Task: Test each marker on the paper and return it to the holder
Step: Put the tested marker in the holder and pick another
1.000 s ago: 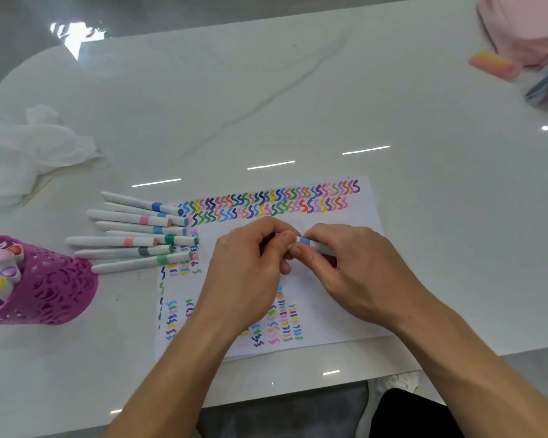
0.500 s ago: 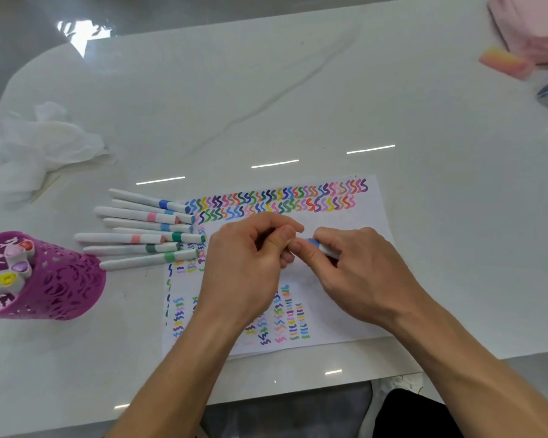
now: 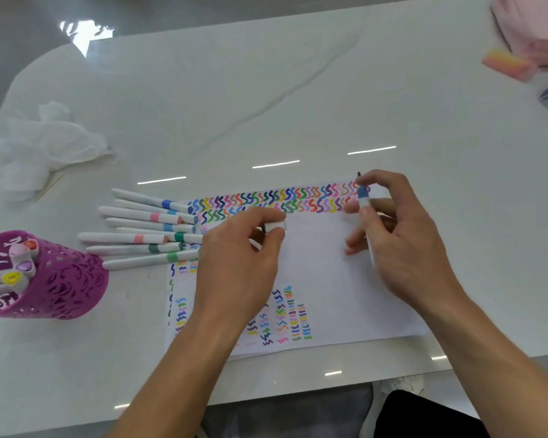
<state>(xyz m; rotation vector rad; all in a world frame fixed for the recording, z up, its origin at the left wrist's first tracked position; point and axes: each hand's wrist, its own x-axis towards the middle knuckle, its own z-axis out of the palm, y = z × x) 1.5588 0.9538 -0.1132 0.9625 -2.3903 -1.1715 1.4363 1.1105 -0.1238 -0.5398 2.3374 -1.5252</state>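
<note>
My right hand (image 3: 399,235) grips an uncapped white marker with a blue band (image 3: 363,197), its dark tip up at the far right corner of the paper (image 3: 329,263). My left hand (image 3: 238,260) pinches the marker's white cap (image 3: 276,226) over the paper's left half. The paper carries rows of coloured squiggles along its far edge and lower left. Several capped white markers (image 3: 146,229) lie in a loose row on the table left of the paper. The purple perforated holder (image 3: 60,286) stands at the far left with a few markers in it.
A crumpled white tissue (image 3: 41,143) lies at the back left of the white table (image 3: 266,90). A pink and orange block (image 3: 506,63) and pink cloth (image 3: 532,23) sit at the back right. The table's near edge runs just under my forearms.
My hands were together on the marker; now they have pulled apart. The cap stays with my left hand and my right hand has carried the marker to the paper's far right corner.
</note>
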